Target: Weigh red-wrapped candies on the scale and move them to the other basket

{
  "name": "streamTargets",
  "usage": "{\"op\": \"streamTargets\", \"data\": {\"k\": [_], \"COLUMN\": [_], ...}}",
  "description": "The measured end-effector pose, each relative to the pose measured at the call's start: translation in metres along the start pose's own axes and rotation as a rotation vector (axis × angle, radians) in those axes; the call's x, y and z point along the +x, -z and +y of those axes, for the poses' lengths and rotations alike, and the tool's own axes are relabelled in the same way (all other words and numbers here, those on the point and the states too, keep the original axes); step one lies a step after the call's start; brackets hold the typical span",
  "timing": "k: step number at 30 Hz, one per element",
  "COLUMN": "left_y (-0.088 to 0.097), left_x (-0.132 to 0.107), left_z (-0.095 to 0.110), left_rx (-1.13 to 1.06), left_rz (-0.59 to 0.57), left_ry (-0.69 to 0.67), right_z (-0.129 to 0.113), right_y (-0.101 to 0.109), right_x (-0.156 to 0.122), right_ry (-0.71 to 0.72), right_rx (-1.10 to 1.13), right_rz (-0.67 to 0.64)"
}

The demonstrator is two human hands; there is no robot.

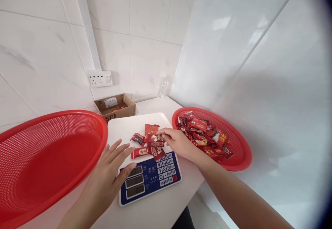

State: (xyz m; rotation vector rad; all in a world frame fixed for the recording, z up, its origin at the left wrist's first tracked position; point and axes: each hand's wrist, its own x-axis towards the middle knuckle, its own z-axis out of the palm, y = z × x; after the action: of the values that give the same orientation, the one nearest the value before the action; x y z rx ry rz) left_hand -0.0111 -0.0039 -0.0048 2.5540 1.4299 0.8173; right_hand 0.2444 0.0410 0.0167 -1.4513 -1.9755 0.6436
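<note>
A white weighing scale (124, 127) with a blue keypad panel (150, 179) sits on the counter. Several red snack packets (149, 141) lie on its platform. My right hand (176, 142) rests over the packets at the platform's right side, fingers curled and touching one packet (157, 138). My left hand (112, 161) lies flat with fingers spread at the scale's left front, its thumb on the blue panel, holding nothing. A long red packet (141, 152) lies just past its fingertips.
A large empty red mesh basket (52, 153) stands at the left. A smaller red basket (241, 146) full of red packets is at the right. A cardboard box (115, 106) sits behind the scale, a clear bottle (162, 88) in the corner, a wall socket (100, 78) above.
</note>
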Motion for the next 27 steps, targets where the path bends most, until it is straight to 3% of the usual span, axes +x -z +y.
{"op": "streamTargets", "data": {"k": [5, 10, 14, 18, 27], "left_y": [0.007, 0.019, 0.029, 0.034, 0.033], "left_x": [0.001, 0.001, 0.001, 0.001, 0.001], "left_z": [0.001, 0.002, 0.006, 0.010, 0.010], "left_rx": [-0.015, -0.042, -0.016, 0.005, -0.013], "left_rz": [0.044, 0.216, 0.346, 0.348, 0.335], "left_ry": [0.022, 0.125, 0.277, 0.342, 0.361], "right_z": [-0.003, 0.017, 0.040, 0.054, 0.055], "right_y": [-0.002, 0.018, 0.027, 0.025, 0.015], "right_x": [0.004, -0.033, -0.063, -0.076, -0.079], "right_ry": [0.135, -0.008, -0.176, -0.315, -0.366], "right_rx": [-0.127, -0.253, -0.370, -0.435, -0.551], "right_rz": [0.133, 0.260, 0.275, 0.223, 0.249]}}
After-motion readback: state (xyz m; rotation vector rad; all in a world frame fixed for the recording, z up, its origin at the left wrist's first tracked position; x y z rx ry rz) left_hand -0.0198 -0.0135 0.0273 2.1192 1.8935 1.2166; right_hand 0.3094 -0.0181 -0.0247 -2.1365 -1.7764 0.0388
